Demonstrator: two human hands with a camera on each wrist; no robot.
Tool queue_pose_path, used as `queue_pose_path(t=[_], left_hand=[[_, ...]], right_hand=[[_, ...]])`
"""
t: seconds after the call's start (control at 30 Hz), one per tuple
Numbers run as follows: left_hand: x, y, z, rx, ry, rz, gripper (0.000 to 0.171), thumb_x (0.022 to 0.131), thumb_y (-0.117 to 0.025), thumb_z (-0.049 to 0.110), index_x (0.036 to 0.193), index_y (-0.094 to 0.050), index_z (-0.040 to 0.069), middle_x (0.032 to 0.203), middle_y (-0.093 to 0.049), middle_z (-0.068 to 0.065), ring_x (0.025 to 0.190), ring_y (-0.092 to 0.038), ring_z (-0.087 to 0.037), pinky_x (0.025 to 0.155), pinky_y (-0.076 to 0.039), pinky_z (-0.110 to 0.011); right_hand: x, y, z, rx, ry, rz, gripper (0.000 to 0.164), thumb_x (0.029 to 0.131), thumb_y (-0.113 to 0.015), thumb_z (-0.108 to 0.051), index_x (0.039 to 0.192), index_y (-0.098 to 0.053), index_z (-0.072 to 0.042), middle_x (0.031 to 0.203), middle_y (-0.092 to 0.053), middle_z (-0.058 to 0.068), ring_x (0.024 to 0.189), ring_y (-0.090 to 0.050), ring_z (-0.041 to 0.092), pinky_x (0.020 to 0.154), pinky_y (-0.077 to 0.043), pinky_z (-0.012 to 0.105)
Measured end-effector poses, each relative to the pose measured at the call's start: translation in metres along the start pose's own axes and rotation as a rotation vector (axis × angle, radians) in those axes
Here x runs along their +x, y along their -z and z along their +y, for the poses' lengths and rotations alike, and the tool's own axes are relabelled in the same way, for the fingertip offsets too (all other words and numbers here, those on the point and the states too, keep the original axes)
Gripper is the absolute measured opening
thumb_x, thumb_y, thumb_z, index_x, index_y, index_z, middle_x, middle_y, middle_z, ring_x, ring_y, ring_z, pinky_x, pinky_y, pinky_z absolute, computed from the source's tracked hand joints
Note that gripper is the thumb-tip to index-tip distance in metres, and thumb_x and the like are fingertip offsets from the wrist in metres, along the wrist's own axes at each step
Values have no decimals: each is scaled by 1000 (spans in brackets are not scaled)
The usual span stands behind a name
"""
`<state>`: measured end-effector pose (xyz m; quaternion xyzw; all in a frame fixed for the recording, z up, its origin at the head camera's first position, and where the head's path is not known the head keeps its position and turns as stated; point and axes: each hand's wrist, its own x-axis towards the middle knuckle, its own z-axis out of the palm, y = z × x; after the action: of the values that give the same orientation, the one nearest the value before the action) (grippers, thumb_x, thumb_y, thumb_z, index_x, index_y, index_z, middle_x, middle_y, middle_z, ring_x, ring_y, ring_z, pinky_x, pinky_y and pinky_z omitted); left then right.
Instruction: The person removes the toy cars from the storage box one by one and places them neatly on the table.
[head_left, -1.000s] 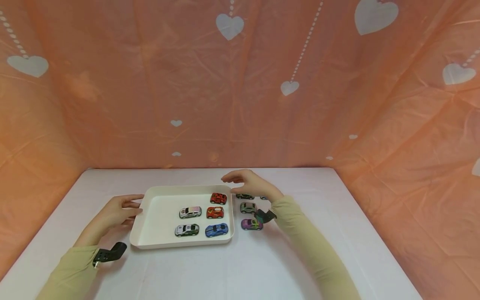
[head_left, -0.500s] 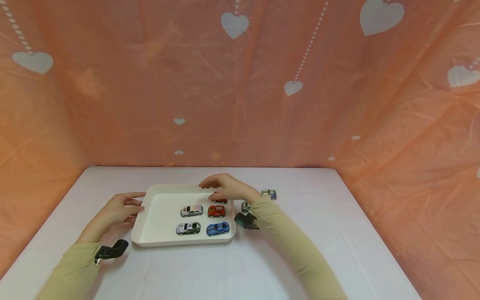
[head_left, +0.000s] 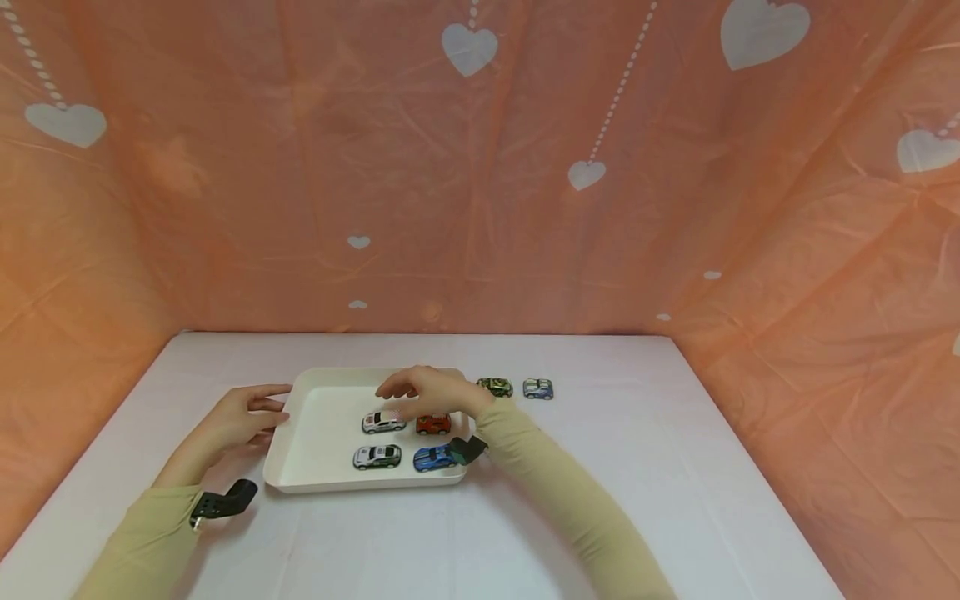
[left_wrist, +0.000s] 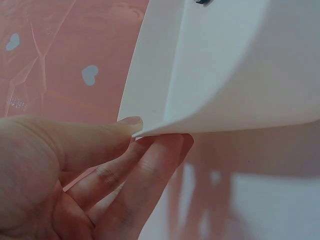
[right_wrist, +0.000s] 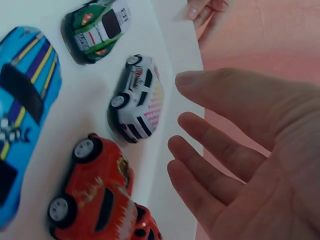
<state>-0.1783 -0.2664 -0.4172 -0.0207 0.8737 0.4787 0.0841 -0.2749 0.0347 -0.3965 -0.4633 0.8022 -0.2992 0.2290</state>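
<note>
A white tray (head_left: 318, 433) lies on the table with several toy cars in it. My left hand (head_left: 234, 419) pinches its left rim, thumb on the inside and fingers outside, as the left wrist view shows. Over the tray hovers my right hand (head_left: 429, 393), fingers loosely bent and holding nothing. Nearest to it is a white toy car (right_wrist: 137, 102) with a pink pattern. A red flame-patterned car (right_wrist: 92, 190), a green-and-white car (right_wrist: 97, 32) and a striped blue car (right_wrist: 22, 115) stand nearby. A red black-spotted car (right_wrist: 148, 227) is partly hidden.
Outside the tray, at the back right, sit a camouflage-green toy car (head_left: 495, 387) and a pale blue-and-white one (head_left: 538, 388). My right sleeve (head_left: 555, 483) crosses the table in front of them. An orange heart-print curtain (head_left: 465, 208) surrounds the table.
My right hand has moved left, from beside the tray's right rim to above its middle. The purple and silver cars on the right are now behind my arm. The left hand stays on the rim.
</note>
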Motion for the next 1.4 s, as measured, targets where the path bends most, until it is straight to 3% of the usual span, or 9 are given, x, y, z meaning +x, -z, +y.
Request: queue_pose_path(t=[0.33,1.03,1.4], left_hand=[[3,-1,-2,22,58,-1,58,92,-62,10,141,-37,-8,119,-55,-33,75,-61,-19,62,-54,-33],[0,1,0,1,22,-8,57,92,-61,8,140,-37,-9,119,-55,-33,74,-61,-19,61,-53,-32],[1,0,-3,4,19,0,58,92,-62,8,140,-37,-9,118,-56,-33,73,-61,-19,60,-53,-32]], right_hand=[[8,-12,-1,-71,-47,-38,46,84,-73,-5,127,-61,-8,121,-62,0,108,-57,10,86,-43,15],[16,-19,-6,-132,-96,-43,42,82,-68,4,121,-65,-11,107,-63,-3,95,-56,7,81,-43,15],[18,-21,-3,-146,-74,-24,39,82,-66,7,117,-67,-10,101,-63,-3,90,-55,5,78,-43,14]])
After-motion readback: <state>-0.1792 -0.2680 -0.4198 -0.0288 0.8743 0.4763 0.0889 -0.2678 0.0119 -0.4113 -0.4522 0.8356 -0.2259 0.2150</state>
